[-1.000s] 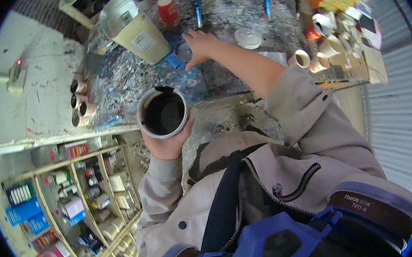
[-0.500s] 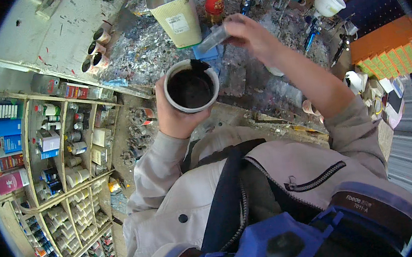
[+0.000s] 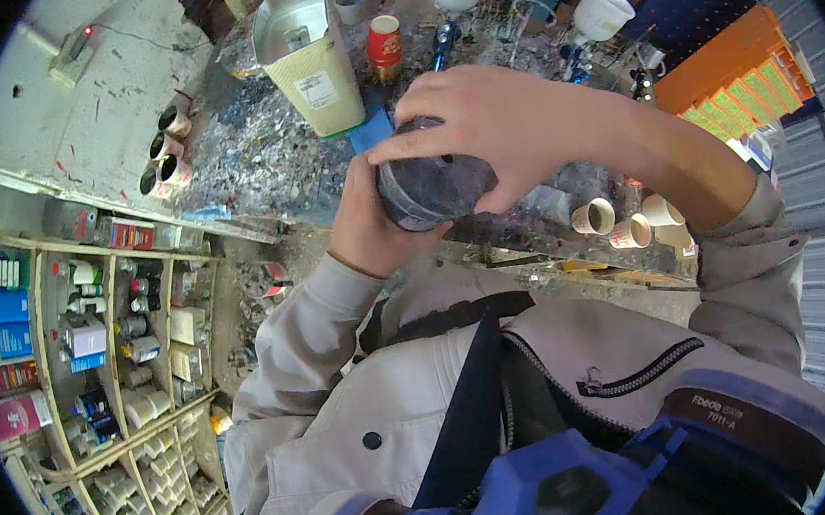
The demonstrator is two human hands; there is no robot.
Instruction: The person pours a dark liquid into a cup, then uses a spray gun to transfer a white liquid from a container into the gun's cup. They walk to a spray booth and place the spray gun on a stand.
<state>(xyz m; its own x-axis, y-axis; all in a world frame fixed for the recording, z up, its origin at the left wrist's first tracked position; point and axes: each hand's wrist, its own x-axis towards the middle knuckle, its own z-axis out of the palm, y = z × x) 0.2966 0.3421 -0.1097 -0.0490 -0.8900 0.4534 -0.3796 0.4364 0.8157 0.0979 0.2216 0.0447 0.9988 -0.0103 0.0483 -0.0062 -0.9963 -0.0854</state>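
My left hand is wrapped round the side of a round paint cup. A translucent plastic lid lies over the cup's mouth, and dark paint shows dimly through it. From above, my right hand spans the lid with bent fingers gripping its edge. Whether the lid is seated all the way round cannot be made out. Just behind my hands, a blue cloth or paper lies on the paint-stained bench.
A tall cream rectangular container and a red paper cup stand behind my hands. Used paper cups sit at the right, others at the left. Spray guns and white pots are back right. Stocked shelves line the left.
My right hand has brought the clear lid from above the bench onto the cup and now grips it there. The view has shifted, so the bench things appear farther left.
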